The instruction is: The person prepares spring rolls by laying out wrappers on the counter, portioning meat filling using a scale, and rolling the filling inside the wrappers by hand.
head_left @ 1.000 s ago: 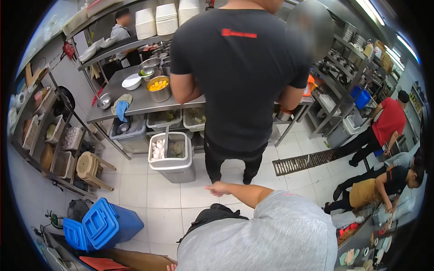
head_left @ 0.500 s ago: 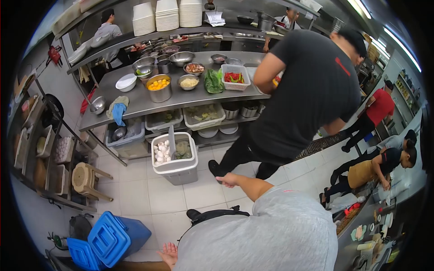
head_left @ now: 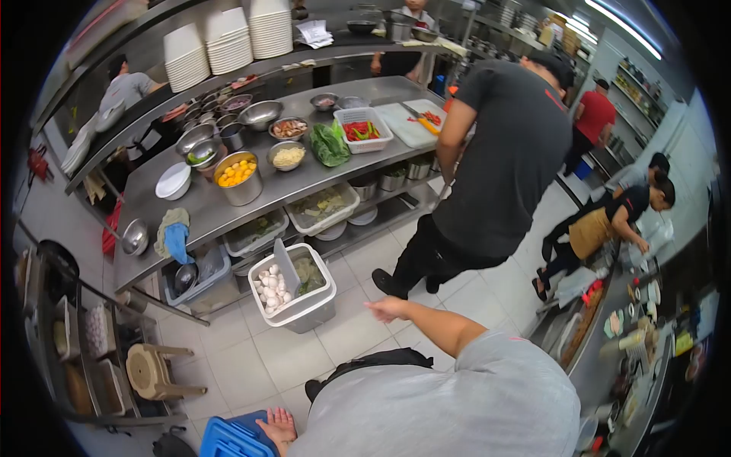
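Note:
My left hand (head_left: pixel 278 426) is low in the view, palm showing and fingers spread, with nothing in it. It overlaps a blue lidded bin (head_left: pixel 232 438); I cannot tell whether they touch. My right hand (head_left: pixel 389 308) reaches out over the tiled floor, fingers stretched out and no object visible in it. Nearest to that hand is a grey-white tub (head_left: pixel 311 320) on the floor. A divider splits the tub, with white mushrooms (head_left: pixel 272 288) on one side and greenish pieces (head_left: pixel 308 276) on the other.
A co-worker in a dark shirt (head_left: pixel 506 152) stands beside the steel counter (head_left: pixel 285 179). On it are a pot of yolks (head_left: pixel 237 179), a basket of peppers (head_left: pixel 362 129) and a cutting board (head_left: pixel 407 135) with a knife (head_left: pixel 420 118). A plastic stool (head_left: pixel 150 369) stands left.
My view has swung to the right. The co-worker in the dark shirt has straightened and lowered an arm, and the cutting board and knife now show. My left hand now overlaps the blue bin.

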Demonstrator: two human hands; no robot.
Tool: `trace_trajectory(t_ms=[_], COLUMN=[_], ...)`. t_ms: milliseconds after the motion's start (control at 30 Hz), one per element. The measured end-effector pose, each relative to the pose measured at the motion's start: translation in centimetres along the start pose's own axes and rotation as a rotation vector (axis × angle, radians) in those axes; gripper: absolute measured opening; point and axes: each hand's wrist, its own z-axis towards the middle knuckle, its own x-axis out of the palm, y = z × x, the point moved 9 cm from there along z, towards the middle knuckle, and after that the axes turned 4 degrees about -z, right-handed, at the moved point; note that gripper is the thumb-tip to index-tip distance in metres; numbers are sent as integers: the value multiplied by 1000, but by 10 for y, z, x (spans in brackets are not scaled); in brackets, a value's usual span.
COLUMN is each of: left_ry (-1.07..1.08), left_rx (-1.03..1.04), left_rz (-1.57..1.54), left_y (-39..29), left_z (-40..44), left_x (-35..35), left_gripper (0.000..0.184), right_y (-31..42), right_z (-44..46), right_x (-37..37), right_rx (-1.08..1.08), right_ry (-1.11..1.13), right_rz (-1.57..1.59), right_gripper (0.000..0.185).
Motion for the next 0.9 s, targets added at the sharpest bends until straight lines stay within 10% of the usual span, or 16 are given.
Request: trace_trajectory(t_ms=[200,433,733,900], left_ry=[171,737,1438,1852], left_rx=[53,606,749,544], left_rz=[595,1455,1861,1515], left_y=[-75,-102,105,254], left_z=[52,47,-91,-220], left_x=[98,242,322,274], left_gripper=[76,52,49,39], right_y=[-164,-271,-219,-220], right_z=[-130,-229,-253,-317], right_x=[-57,120,231,268], right_rx=[181,375,-268,-351], right_ry=[-726,-908,-839,-960], right_rz=[309,709,1386,1437], right_gripper=[45,45,25,16])
